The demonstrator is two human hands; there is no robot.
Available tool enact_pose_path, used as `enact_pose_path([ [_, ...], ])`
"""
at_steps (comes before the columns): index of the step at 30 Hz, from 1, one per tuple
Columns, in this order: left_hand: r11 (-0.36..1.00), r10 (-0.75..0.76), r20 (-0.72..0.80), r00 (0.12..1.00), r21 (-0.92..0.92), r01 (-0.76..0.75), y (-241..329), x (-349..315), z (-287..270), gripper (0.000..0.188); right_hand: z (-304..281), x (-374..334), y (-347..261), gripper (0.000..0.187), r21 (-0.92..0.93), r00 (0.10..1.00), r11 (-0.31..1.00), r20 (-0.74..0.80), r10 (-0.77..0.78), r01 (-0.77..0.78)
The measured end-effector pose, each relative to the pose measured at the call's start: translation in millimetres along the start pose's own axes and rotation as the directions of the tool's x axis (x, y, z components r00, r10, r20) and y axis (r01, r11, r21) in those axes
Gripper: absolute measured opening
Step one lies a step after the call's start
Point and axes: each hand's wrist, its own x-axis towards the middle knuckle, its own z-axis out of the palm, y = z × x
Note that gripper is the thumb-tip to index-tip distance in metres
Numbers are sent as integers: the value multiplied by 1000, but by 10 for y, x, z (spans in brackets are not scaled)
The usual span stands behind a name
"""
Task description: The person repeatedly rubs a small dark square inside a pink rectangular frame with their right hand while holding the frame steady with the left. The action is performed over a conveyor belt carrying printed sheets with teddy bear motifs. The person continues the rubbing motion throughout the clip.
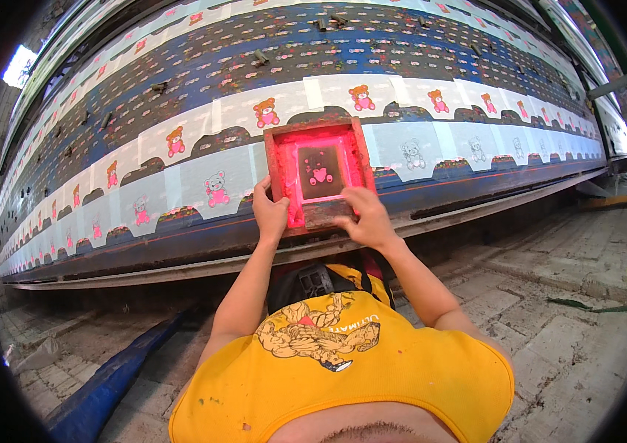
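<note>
A wooden screen printing frame (274,159), smeared with bright pink ink inside, lies over the near row of fabric pieces. Its mesh (321,173) shows a small pink bear pattern on a dark window. At the frame's left side, my left hand (270,212) grips the edge with the thumb on top. My right hand (367,218) is closed on the right end of a brownish squeegee (322,213), which sits across the near end of the frame. The fingers partly cover the squeegee. Left of the frame, a fabric piece (217,192) carries a bear outline with pink parts.
The long printing table (476,181) curves across the view. Farther back, a row of fabric pieces bears brown-and-pink bears (361,97). To the right, near pieces show outline bears only (413,153). Several small dark clips (260,57) stand on the table. Blue sheeting (118,376) lies on the brick floor (535,295).
</note>
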Motion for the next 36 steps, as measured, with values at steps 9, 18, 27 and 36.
enact_pose_path([
  [9, 999, 33, -38, 999, -37, -34, 81, -24, 114, 63, 37, -140, 684, 36, 205, 846, 849, -131, 516, -487],
  [18, 984, 108, -57, 992, -136, -115, 485, -335, 1493, 63, -1086, -337, 1544, 35, 201, 884, 907, -223, 410, -370],
  [27, 995, 41, -50, 998, -87, -45, 605, -521, 2397, 63, -1804, -498, 2221, 35, 214, 884, 888, -150, 442, -408],
  [36, 1000, 29, -49, 998, -9, -30, 513, -509, 2472, 63, -1824, -530, 2395, 38, 277, 885, 865, -89, 457, -419],
])
